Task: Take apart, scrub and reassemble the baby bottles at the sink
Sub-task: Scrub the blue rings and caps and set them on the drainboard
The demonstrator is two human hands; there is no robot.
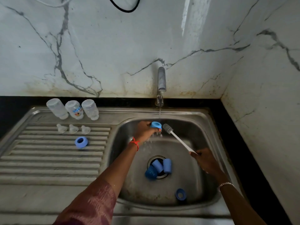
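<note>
Under the thin stream from the steel tap (161,78), at the far side of the stainless sink basin (203,127), the left hand (146,129) curls its fingers round a blue plastic screw ring (156,124). The ring looks light, stiff and slippery when wet, so it is best gripped by its outer wall with the hole left free. To the right, the right hand (205,160) pinches the end of a white-handled bottle brush (177,140), its grey head just beside the ring.

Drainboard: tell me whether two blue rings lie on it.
No: one blue ring lies on the drainboard; the left hand holds a second ring.
</note>
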